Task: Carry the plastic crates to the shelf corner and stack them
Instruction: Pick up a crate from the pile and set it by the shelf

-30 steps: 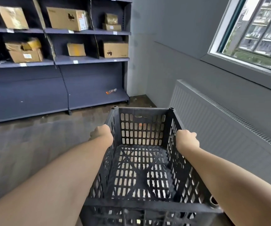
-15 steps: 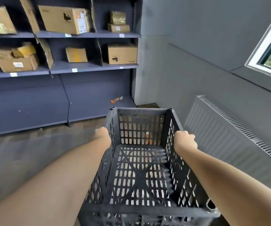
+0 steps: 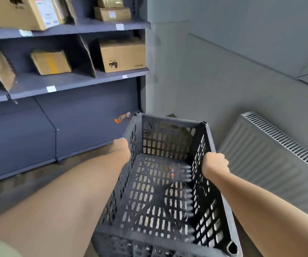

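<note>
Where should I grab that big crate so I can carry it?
Take the crate by the tops of its two side walls, one hand from each side, as the left hand and right hand do. It is wide and open-topped, so two side grips should keep it level.

Crate point(image 3: 168, 143): one, dark grey plastic, rectangular, open side up. Walls and floor are pierced by rows of small slots, with hollow posts at the corners. Two orange flecks show at the floor slots (inside or beneath, cannot tell). It is off the floor, slightly skewed, its far end toward the corner beside the shelf point(image 3: 79, 80). Left hand point(image 3: 122, 145) and right hand point(image 3: 215, 164) grip its side walls.
</note>
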